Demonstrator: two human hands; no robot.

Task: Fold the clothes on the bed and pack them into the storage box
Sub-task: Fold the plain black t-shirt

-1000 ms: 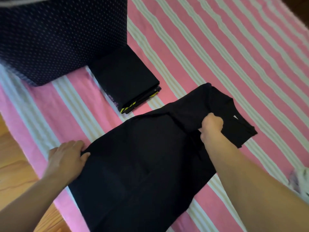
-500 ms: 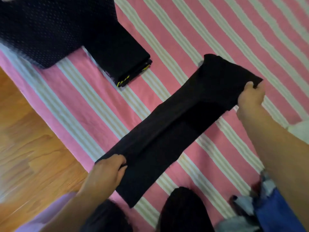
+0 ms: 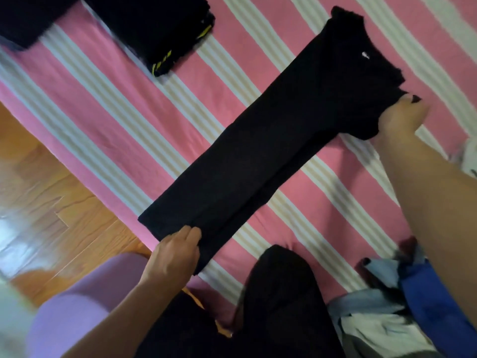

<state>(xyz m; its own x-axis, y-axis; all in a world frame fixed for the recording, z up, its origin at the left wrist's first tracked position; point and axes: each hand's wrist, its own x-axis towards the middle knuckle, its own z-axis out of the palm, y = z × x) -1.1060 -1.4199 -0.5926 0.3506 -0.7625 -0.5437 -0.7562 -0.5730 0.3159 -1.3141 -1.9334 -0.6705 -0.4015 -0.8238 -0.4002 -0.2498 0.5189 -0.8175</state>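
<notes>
Shirt's down now — the black shirt (image 3: 260,151), lifted a moment ago, lies flat on the striped bed (image 3: 108,104).
Left hand (image 3: 173,254) pinches its near hem, right hand (image 3: 402,117) grasps the collar end — folded stack (image 3: 165,32) beyond.

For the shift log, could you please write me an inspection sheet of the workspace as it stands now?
Surface: pink striped bedsheet, flat.
Job's things: black garment folded into a long strip, lying flat; folded black stack beside dark storage box at top left.
Clutter: unfolded clothes pile, blue and white, bottom right.
Hands: left hand grips the strip's near end; right hand grips its far end.
Cables: nothing seen.
Surroundings: wooden floor.
</notes>
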